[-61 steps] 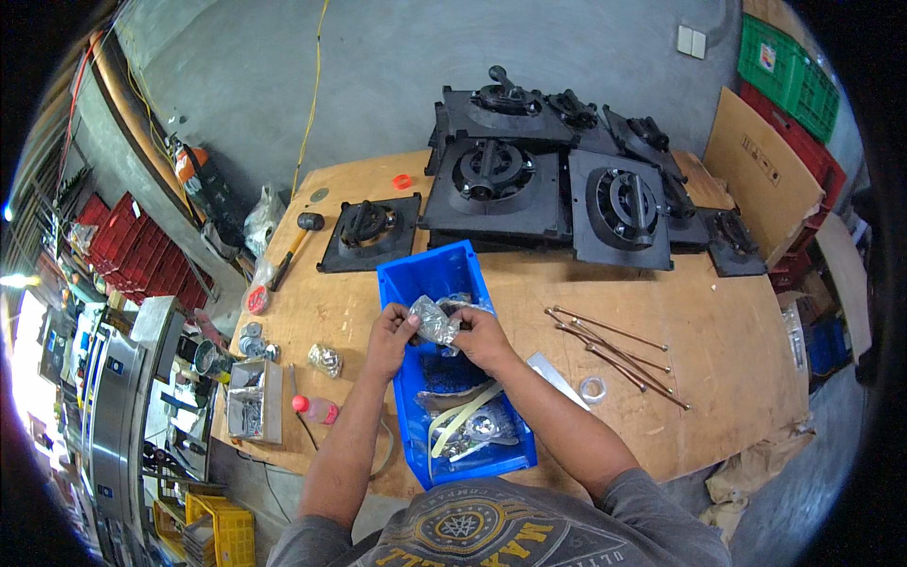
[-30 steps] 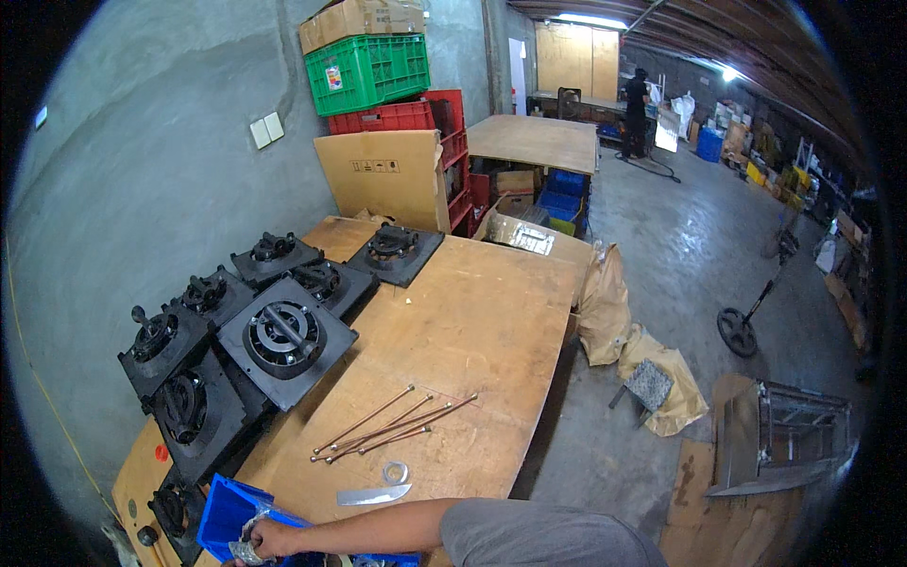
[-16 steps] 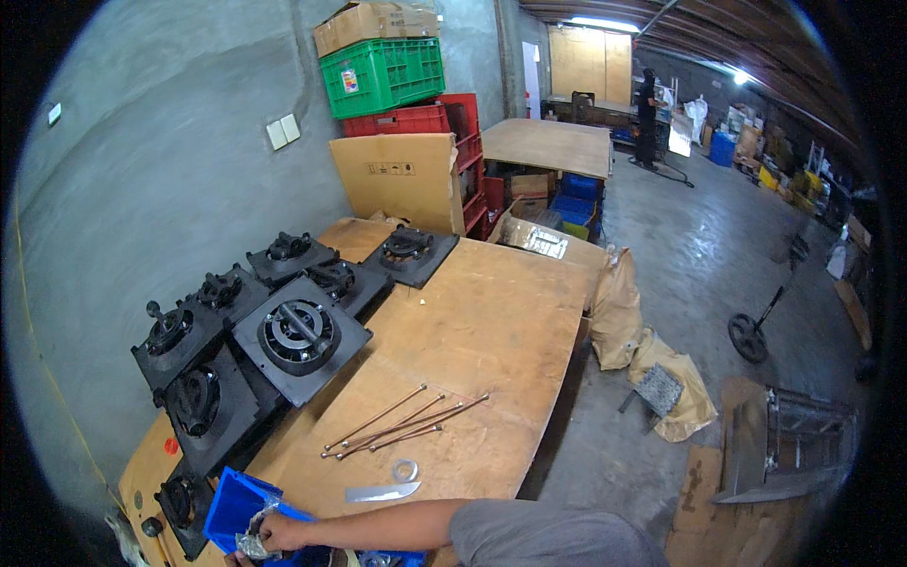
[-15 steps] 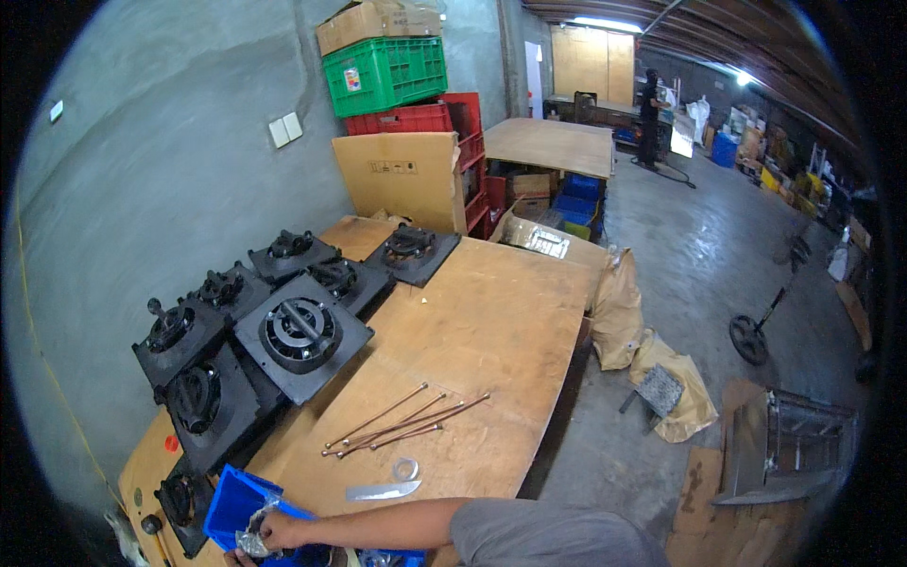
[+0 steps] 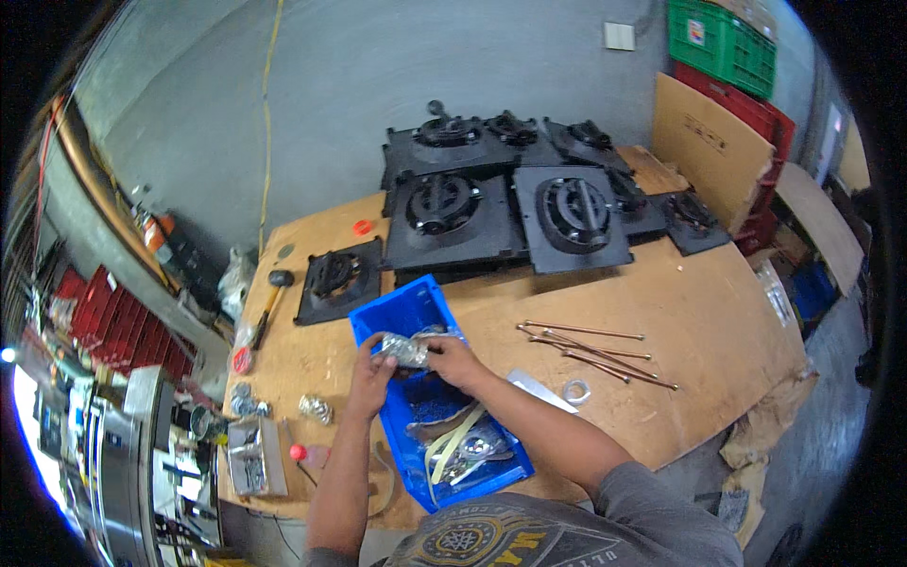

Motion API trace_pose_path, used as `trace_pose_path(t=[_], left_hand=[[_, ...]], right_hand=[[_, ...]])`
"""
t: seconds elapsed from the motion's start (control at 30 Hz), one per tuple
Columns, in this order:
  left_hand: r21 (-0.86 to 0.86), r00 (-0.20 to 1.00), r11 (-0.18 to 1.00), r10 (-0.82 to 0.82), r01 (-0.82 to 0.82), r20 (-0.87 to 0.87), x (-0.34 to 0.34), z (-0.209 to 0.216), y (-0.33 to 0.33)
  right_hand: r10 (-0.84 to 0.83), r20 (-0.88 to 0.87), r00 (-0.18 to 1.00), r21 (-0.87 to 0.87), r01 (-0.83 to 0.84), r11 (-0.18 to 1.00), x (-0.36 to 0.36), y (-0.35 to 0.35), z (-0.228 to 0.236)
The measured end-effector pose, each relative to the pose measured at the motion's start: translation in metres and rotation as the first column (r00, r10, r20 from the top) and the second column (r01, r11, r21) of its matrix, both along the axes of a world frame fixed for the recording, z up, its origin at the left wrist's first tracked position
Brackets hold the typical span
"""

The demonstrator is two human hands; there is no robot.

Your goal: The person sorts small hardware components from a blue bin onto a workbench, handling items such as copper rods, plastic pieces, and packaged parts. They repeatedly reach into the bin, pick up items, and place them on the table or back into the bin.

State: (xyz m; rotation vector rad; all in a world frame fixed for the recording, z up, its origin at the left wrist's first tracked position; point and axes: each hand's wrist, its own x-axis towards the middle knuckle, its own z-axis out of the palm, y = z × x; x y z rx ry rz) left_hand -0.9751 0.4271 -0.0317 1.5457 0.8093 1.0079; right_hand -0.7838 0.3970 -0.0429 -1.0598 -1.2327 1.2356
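Observation:
My left hand [image 5: 368, 378] and my right hand [image 5: 455, 363] grip a crinkled clear plastic bag [image 5: 406, 352] between them. Its contents look silvery, but I cannot make them out. The bag is above a blue plastic bin [image 5: 402, 300]; my hands hide the bin's middle, so whether this is one bin or two end to end is unclear. Dark small pieces [image 5: 425, 402] lie inside, under my right wrist. Nearer to me, the bin holds pale yellow strips [image 5: 455, 442] and shiny metal parts in clear plastic [image 5: 482, 444].
Black burner plates [image 5: 449, 217] stand stacked at the back against the wall. Copper-coloured rods [image 5: 595, 352], a tape roll [image 5: 575, 391] and a flat silver blade [image 5: 540, 388] lie to the right. On the left are a mallet [image 5: 272, 304], small bags [image 5: 316, 408] and an open box [image 5: 255, 458].
My view has swung left, bringing both arms and the table's left side into sight. The plastic bag, in my hands over the bin before, is now held up between both hands.

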Motion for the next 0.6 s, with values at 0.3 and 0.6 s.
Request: trace_pose_path(t=[0.3,0.6], left_hand=[[-0.104,0.997,0.993,0.056,-0.05,0.061,-0.002,0.0,0.004],[0.09,0.961,0.97,0.237,-0.226,-0.144,-0.004,-0.001,-0.003]], right_hand=[[-0.114,0.364,0.924,0.154,0.061,0.986,-0.001,-0.011,0.01],[-0.152,0.451,0.88,0.377,-0.034,0.926,-0.005,-0.018,0.012]])
